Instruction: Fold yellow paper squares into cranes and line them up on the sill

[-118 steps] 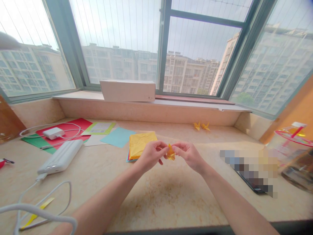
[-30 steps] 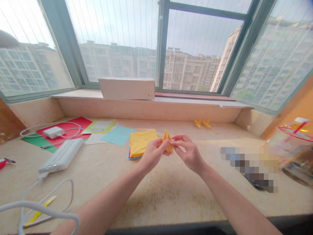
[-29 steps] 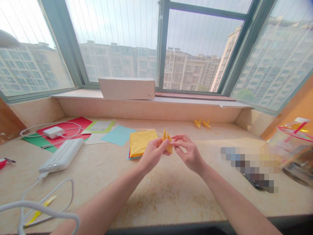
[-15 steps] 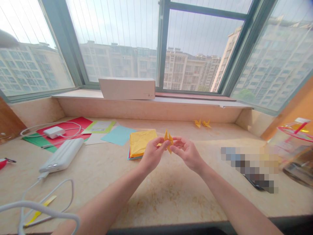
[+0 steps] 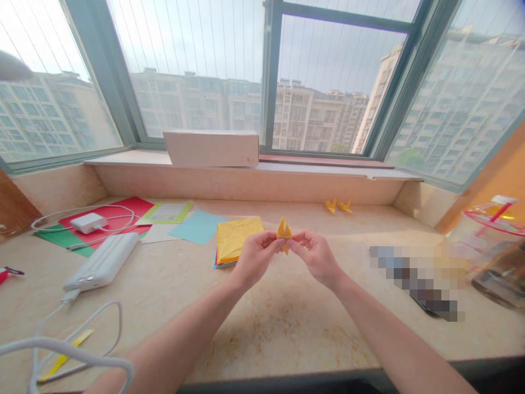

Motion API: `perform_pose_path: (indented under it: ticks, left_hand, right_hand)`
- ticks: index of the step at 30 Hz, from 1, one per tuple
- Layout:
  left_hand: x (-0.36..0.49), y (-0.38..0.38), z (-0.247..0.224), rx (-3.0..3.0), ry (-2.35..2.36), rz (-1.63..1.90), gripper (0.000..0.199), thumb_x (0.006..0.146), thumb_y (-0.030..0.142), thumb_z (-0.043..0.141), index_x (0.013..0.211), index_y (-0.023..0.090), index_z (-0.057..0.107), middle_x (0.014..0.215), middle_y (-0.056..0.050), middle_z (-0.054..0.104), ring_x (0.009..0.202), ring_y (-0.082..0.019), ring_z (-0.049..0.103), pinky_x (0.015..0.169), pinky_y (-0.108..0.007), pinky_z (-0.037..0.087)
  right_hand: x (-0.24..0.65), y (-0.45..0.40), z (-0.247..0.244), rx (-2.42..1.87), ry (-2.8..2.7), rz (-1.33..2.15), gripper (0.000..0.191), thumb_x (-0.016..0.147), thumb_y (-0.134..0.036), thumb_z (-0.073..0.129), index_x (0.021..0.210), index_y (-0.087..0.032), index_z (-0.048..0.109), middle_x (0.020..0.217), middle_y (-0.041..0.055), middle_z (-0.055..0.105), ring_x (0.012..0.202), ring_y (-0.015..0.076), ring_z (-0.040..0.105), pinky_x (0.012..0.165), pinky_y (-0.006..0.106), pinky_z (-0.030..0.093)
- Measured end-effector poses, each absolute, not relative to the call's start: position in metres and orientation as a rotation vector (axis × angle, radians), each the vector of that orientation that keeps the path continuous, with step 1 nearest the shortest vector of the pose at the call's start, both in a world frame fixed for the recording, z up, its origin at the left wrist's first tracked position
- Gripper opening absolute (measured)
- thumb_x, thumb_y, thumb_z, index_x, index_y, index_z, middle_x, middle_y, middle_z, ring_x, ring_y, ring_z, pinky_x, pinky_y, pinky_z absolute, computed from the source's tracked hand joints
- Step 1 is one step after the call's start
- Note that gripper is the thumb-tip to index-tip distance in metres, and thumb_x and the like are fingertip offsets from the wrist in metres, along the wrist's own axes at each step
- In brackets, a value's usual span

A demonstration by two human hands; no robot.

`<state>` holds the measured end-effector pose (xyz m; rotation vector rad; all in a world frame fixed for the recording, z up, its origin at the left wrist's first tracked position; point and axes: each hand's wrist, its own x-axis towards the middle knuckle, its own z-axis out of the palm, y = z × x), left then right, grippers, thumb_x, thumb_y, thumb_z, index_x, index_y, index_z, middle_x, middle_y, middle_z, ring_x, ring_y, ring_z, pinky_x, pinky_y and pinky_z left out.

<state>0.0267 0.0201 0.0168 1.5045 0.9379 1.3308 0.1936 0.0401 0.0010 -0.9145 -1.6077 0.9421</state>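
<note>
A small folded yellow paper piece (image 5: 284, 230) with pointed tips is held upright above the middle of the stone counter. My left hand (image 5: 260, 253) pinches its left side between thumb and fingers. From the right, my right hand (image 5: 314, 253) grips the other side, and both thumbs meet near its lower part. Just left of my left hand lies a stack of yellow paper (image 5: 235, 238) with other colours beneath it. Two folded yellow paper figures (image 5: 331, 206) (image 5: 345, 206) stand at the back of the counter.
Blue (image 5: 198, 226), red and green sheets lie at the left, near a white charger (image 5: 89, 222) and power bank (image 5: 102, 261) with cables. A white box (image 5: 211, 149) sits on the sill. At the right are a blurred dark object (image 5: 426, 295) and a plastic cup (image 5: 488, 235).
The yellow folded piece has turned between my fingers and now shows a broader face. My thumbs have come closer together. The whole view has shifted slightly.
</note>
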Motion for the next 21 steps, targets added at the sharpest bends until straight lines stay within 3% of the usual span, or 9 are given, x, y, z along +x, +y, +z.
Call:
perform_pose_path:
  ticks: [5, 9, 15, 21]
  left_hand:
    - [0.0320, 0.0193, 0.0115, 1.542, 0.960, 1.392, 0.029, 0.086, 0.045, 0.062, 0.086, 0.016, 0.063, 0.084, -0.005, 0.066, 0.078, -0.016, 0.061, 0.070, -0.028, 0.050]
    - [0.0315, 0.0216, 0.0093, 1.494, 0.905, 1.367, 0.030, 0.089, 0.046, 0.057, 0.089, 0.016, 0.058, 0.083, -0.005, 0.064, 0.078, -0.017, 0.063, 0.072, -0.030, 0.051]
    - [0.0299, 0.0214, 0.0085, 1.570, 0.954, 1.232, 0.021, 0.092, 0.037, 0.052, 0.087, 0.017, 0.055, 0.064, 0.002, 0.055, 0.058, -0.011, 0.052, 0.056, -0.024, 0.041]
    - [0.0321, 0.0173, 0.0112, 1.588, 0.939, 1.194, 0.020, 0.091, 0.036, 0.053, 0.088, 0.016, 0.057, 0.077, -0.003, 0.064, 0.058, -0.010, 0.052, 0.054, -0.023, 0.040]
  right_hand:
    - [0.1920, 0.0408, -0.0030, -0.934, -1.595, 0.955, 0.033, 0.078, -0.050, 0.073, 0.084, -0.018, 0.072, 0.083, 0.0074, 0.075, 0.079, 0.0217, 0.067, 0.078, 0.037, 0.050]
    - [0.1963, 0.0427, 0.0015, -0.923, -1.549, 0.894, 0.037, 0.085, -0.053, 0.064, 0.094, -0.018, 0.073, 0.090, 0.0091, 0.075, 0.086, 0.0228, 0.068, 0.083, 0.038, 0.050]
    - [0.2007, 0.0466, 0.0034, -0.905, -1.521, 0.889, 0.033, 0.083, -0.046, 0.068, 0.102, -0.020, 0.072, 0.101, 0.0097, 0.074, 0.090, 0.0225, 0.067, 0.082, 0.037, 0.051]
    - [0.1995, 0.0473, 0.0003, -0.868, -1.558, 0.909, 0.025, 0.080, -0.039, 0.071, 0.095, -0.020, 0.072, 0.094, 0.0080, 0.075, 0.082, 0.0208, 0.067, 0.078, 0.036, 0.052]
